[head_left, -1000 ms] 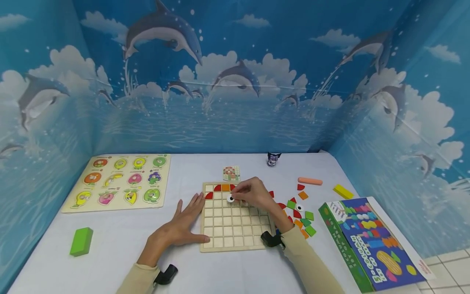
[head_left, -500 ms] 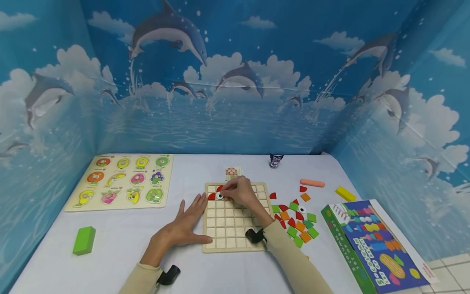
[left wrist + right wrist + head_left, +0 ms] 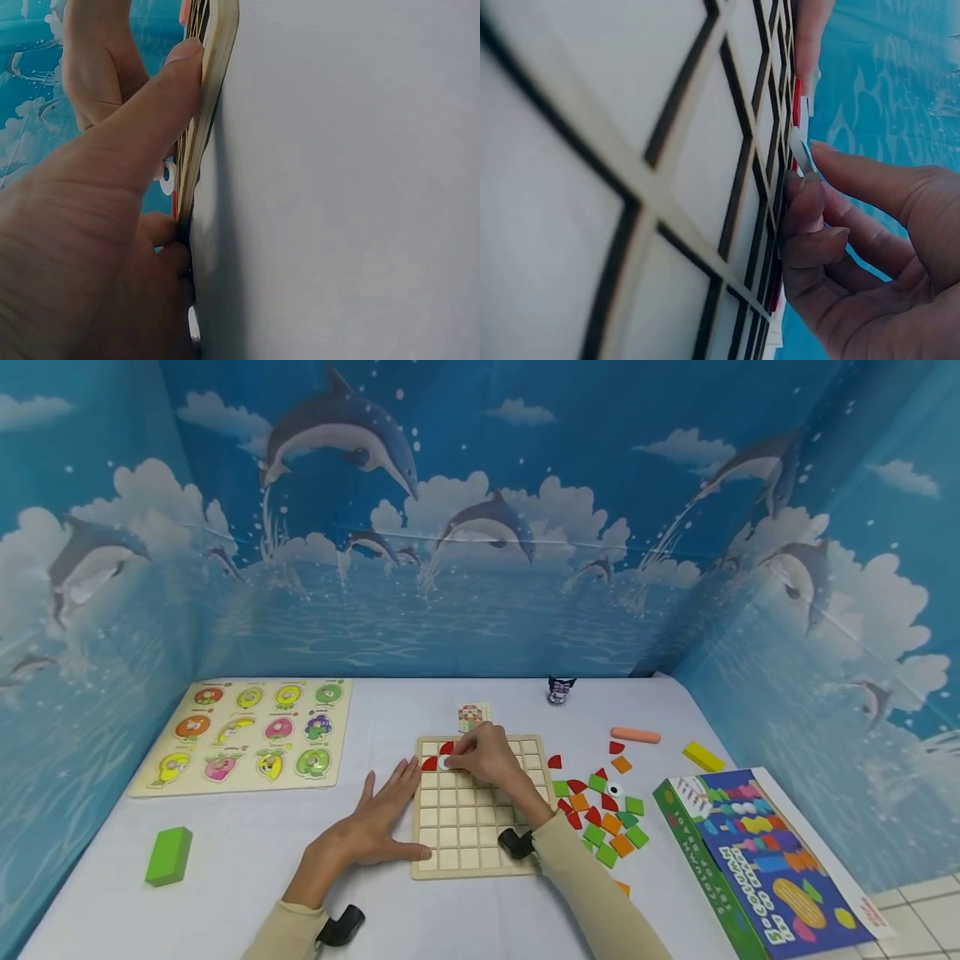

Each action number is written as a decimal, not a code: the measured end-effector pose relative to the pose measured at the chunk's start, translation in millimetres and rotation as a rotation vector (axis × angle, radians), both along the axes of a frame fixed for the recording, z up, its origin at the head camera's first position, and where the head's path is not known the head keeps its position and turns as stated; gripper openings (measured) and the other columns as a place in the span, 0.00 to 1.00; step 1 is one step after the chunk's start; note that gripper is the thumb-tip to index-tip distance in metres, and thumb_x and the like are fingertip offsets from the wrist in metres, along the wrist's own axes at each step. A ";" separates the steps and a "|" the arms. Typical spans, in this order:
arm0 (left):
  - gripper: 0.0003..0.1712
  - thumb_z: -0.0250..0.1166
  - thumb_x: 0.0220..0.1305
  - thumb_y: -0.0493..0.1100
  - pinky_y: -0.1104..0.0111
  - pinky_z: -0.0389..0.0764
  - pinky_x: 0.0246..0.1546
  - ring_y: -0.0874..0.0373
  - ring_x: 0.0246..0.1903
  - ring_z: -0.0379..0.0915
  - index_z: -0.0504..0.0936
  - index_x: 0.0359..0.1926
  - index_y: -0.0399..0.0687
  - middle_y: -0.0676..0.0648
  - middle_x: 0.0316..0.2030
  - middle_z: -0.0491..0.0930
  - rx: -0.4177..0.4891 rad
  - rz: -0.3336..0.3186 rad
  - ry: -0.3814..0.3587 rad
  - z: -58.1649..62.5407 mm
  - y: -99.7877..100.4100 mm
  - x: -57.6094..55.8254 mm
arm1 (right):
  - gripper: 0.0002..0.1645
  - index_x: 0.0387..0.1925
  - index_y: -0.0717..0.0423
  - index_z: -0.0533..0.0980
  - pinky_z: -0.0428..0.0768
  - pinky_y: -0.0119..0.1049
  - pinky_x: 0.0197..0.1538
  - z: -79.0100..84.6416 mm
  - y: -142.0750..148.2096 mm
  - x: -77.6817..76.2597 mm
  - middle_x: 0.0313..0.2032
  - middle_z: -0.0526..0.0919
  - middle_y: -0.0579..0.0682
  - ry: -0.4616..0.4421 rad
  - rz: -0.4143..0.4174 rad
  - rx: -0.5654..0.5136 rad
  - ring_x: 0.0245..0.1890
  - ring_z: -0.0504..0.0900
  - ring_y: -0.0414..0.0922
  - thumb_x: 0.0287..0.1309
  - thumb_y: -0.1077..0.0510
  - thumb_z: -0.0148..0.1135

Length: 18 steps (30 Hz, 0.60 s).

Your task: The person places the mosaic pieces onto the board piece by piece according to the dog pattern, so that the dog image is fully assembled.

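A square wooden grid board [image 3: 468, 858] lies on the white tablecloth. My left hand [image 3: 366, 827] is spread flat at its left side, fingertips and thumb against the edge; the thumb [image 3: 161, 97] shows on the rim in the left wrist view. Over the upper left cells, my right hand [image 3: 489, 756] pinches a white eye disc [image 3: 444, 762] between thumb and fingertips. The right wrist view shows this disc [image 3: 801, 150] tilted, close against the grid. Red quarter-round pieces [image 3: 429, 764] sit in cells beside it. My right hand hides part of the top row.
Loose red, green and orange pieces [image 3: 594, 835] and another eye disc [image 3: 614, 790] lie right of the board. A small pattern card [image 3: 472, 716] is behind it. A fruit puzzle [image 3: 247, 787], green block [image 3: 168, 856], figurine [image 3: 558, 691] and toy box [image 3: 780, 860] surround it.
My right hand has carried the eye disc left across the board, then lowered it near the red pieces at the upper left. My left hand has stayed at the board's edge.
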<state>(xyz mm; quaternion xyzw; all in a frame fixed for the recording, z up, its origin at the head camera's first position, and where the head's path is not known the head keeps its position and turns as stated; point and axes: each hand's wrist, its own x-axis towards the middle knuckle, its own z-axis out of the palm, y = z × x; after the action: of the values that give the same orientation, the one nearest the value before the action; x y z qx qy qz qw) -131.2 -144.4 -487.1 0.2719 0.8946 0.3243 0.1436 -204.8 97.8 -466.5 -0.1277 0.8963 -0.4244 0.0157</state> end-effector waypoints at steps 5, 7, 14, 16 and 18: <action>0.74 0.82 0.58 0.63 0.36 0.20 0.81 0.44 0.87 0.28 0.43 0.87 0.39 0.41 0.87 0.38 -0.026 0.013 -0.011 -0.1 0.7 -1.4 | 0.07 0.27 0.60 0.91 0.84 0.33 0.28 2.2 0.0 1.8 0.24 0.89 0.50 -0.002 0.003 0.038 0.22 0.83 0.40 0.58 0.62 0.82; 0.74 0.81 0.58 0.63 0.37 0.20 0.81 0.44 0.87 0.28 0.43 0.87 0.39 0.41 0.87 0.39 -0.031 0.016 -0.014 -0.8 1.0 -1.9 | 0.06 0.28 0.60 0.91 0.84 0.33 0.29 3.0 0.4 2.3 0.26 0.89 0.50 -0.004 0.002 0.043 0.23 0.83 0.40 0.58 0.62 0.82; 0.74 0.82 0.58 0.63 0.37 0.20 0.81 0.45 0.87 0.28 0.43 0.87 0.40 0.41 0.87 0.39 -0.025 0.013 -0.019 -1.4 2.7 -2.0 | 0.02 0.33 0.61 0.91 0.84 0.34 0.32 0.7 3.8 2.7 0.32 0.88 0.52 -0.004 0.023 0.013 0.27 0.83 0.41 0.59 0.65 0.80; 0.74 0.82 0.58 0.62 0.37 0.20 0.81 0.44 0.87 0.28 0.43 0.87 0.40 0.41 0.87 0.39 -0.018 0.014 -0.018 -0.8 2.6 -1.8 | 0.02 0.33 0.61 0.91 0.84 0.35 0.33 0.3 4.0 2.5 0.34 0.89 0.53 0.000 0.033 0.010 0.29 0.83 0.42 0.60 0.65 0.80; 0.75 0.82 0.58 0.62 0.36 0.20 0.80 0.44 0.87 0.28 0.43 0.87 0.40 0.41 0.87 0.39 -0.017 0.013 -0.018 -0.7 2.2 -1.6 | 0.02 0.33 0.62 0.91 0.85 0.35 0.34 -0.3 3.9 2.2 0.35 0.89 0.54 0.001 0.043 0.009 0.31 0.84 0.43 0.60 0.65 0.79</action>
<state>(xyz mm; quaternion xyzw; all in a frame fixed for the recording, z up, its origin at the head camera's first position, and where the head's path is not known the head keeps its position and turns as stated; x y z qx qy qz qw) -132.7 -142.3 -487.8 0.2618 0.8978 0.3201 0.1516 -202.6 101.7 -466.8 -0.1469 0.8953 -0.4197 0.0252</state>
